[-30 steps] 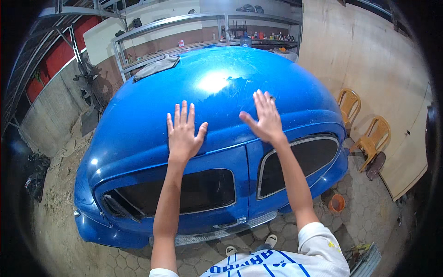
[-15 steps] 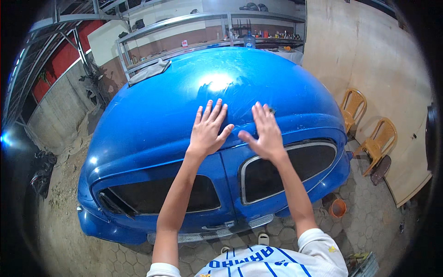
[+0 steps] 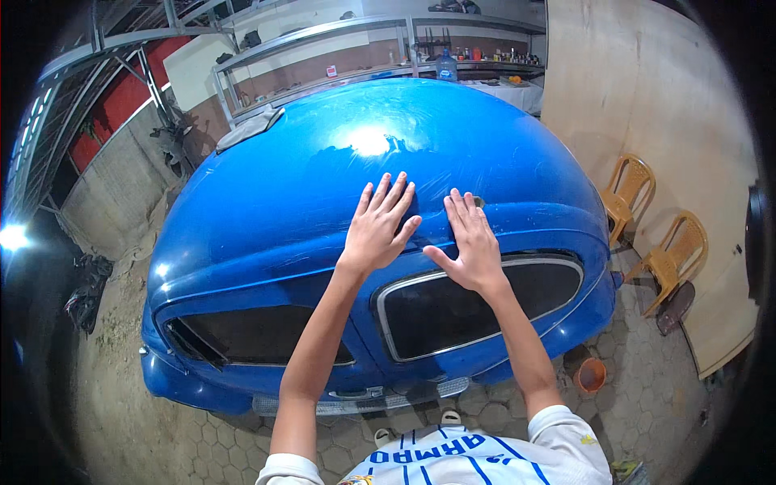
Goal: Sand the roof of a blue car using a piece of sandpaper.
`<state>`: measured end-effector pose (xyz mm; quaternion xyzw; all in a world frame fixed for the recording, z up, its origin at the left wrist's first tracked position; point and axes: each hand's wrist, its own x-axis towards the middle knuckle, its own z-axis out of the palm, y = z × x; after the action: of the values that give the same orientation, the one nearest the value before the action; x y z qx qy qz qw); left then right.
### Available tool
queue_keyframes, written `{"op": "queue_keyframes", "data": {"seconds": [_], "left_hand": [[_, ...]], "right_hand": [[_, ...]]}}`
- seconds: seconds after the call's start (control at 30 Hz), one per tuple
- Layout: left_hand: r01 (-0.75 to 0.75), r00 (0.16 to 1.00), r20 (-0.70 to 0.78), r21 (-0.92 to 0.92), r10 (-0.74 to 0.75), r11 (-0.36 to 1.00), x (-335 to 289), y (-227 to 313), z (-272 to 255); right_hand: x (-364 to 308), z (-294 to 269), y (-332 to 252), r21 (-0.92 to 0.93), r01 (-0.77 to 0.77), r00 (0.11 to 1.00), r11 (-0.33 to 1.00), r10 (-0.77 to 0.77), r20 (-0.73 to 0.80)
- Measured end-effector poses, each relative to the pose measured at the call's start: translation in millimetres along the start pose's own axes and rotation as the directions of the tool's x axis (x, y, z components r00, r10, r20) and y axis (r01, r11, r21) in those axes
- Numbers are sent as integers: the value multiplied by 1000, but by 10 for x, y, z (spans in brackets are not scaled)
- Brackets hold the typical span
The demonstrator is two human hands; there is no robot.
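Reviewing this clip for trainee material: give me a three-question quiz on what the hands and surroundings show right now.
1. True or false: both hands lie flat, fingers spread, on the glossy blue car roof.
2. Which hand is nearer the bright light glare: left hand or right hand?
3. What stands by the wall on the right? A) two yellow plastic chairs B) a ladder C) a bicycle

Key: 1 true; 2 left hand; 3 A.
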<state>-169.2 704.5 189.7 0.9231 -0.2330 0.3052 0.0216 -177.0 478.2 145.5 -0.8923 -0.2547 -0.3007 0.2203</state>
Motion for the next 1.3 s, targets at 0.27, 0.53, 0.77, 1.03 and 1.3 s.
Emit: {"op": "queue_keyframes", "data": {"seconds": [0.27,0.53,0.77,1.03,1.3], "left_hand": [[-18,1000,4,-23,18,1000,222,627,243],[-8,1000,10,38,7,999,458,789,388],[-6,999,45,70,3,998,582,969,465],[-6,999,53,51,3,999,570,968,357],[158,982,91,80,-165,984,62,647,7]], "right_hand": [[626,-234,1451,30,-291,955,956,292,-48],[-69,-294,901,173,-10,1000,985,6,19],[411,-313,1908,45,-231,969,972,234,-82],[-225,-423,1394,124,-30,999,992,36,-41],[-183,-381,1366,199,234,972,952,-228,-50]]}}
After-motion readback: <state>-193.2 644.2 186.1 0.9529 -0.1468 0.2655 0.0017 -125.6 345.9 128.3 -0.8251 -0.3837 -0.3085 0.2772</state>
